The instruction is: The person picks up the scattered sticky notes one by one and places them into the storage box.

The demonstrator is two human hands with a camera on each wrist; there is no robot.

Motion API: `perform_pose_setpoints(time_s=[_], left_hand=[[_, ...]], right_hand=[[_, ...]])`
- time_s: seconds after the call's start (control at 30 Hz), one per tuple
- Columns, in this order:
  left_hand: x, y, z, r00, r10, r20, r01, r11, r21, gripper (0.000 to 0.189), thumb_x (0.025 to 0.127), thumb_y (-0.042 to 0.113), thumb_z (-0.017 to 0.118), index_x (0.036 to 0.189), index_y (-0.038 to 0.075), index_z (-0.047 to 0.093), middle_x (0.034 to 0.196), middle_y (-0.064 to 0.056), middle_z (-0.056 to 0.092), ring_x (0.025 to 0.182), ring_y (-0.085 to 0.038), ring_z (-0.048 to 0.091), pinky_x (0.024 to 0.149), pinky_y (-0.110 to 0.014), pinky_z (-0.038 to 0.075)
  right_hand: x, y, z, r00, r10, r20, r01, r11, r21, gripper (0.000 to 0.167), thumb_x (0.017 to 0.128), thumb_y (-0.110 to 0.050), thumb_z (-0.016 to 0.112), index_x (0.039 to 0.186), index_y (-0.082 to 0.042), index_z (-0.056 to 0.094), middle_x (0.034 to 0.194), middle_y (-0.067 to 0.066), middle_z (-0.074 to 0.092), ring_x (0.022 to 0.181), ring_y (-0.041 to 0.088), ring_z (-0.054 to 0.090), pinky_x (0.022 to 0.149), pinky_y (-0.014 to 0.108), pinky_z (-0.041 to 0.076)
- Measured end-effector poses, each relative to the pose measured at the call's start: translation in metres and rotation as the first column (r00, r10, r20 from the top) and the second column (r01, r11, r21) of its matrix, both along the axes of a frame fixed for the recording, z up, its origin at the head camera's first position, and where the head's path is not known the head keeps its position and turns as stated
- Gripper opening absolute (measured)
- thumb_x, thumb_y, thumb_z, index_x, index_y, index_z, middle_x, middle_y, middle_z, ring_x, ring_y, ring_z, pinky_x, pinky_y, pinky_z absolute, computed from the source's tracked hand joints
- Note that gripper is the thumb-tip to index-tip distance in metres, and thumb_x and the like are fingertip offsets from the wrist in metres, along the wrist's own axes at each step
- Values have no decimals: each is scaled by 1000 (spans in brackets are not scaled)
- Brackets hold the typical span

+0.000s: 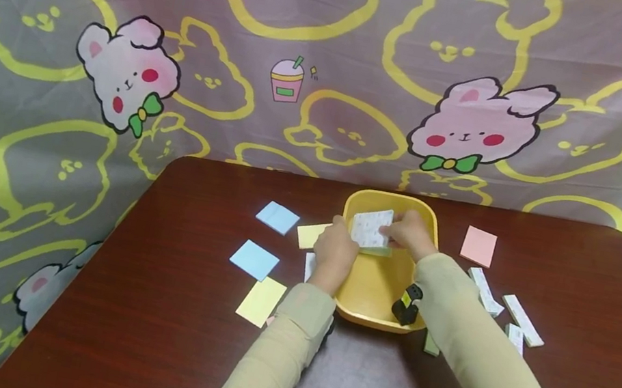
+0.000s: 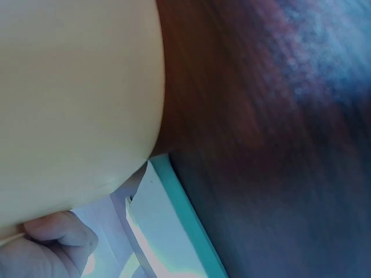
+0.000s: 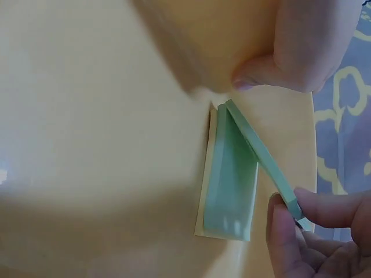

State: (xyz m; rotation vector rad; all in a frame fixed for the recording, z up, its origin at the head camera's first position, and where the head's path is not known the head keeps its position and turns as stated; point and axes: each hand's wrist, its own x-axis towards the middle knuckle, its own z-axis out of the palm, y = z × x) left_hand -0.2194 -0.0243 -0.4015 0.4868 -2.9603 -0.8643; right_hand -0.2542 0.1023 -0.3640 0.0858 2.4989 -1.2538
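Observation:
A yellow plastic bin (image 1: 370,291) stands near the far edge of the table. My left hand (image 1: 334,254) grips its left rim, with the thumb showing over the inner side in the right wrist view. Inside the bin, my right hand (image 1: 413,234) pinches the edge of a sticky note pad (image 1: 370,227), whose white printed back faces the head camera. From the right wrist view, this pad (image 3: 264,156) is green along its edge and tilts over another green pad (image 3: 229,202) with a pale yellow layer against it. The far part of the bin floor is hidden behind the pads.
Left of the bin lie blue pads (image 1: 254,260) and yellow pads (image 1: 261,301). To the right are a pink pad (image 1: 479,246) and several narrow white strips (image 1: 522,320). A green piece (image 1: 432,343) lies by the bin's near right corner. A patterned curtain (image 1: 332,73) hangs behind the table.

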Motion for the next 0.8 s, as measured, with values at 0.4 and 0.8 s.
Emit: perform_pose_setpoints(time_s=[0.4, 0.8], left_hand=[[0, -1, -1, 1000, 3, 8, -3, 1000, 12, 44, 84, 17, 67, 122, 3, 52, 96, -17, 70, 84, -32, 69, 71, -42, 54], [-1, 0, 0, 1000, -2, 16, 2, 1000, 10, 45, 83, 16, 67, 123, 2, 51, 94, -17, 70, 82, -33, 69, 71, -43, 54]], right_hand=[[-2, -2, -7, 999, 36, -12, -34, 990, 137, 15, 81, -6, 68, 77, 3, 56, 59, 0, 47, 55, 13, 48, 54, 22, 41], [1, -4, -15, 997, 66, -46, -52, 964, 262, 23, 83, -13, 69, 72, 2, 55, 57, 2, 47, 55, 15, 46, 53, 22, 38]])
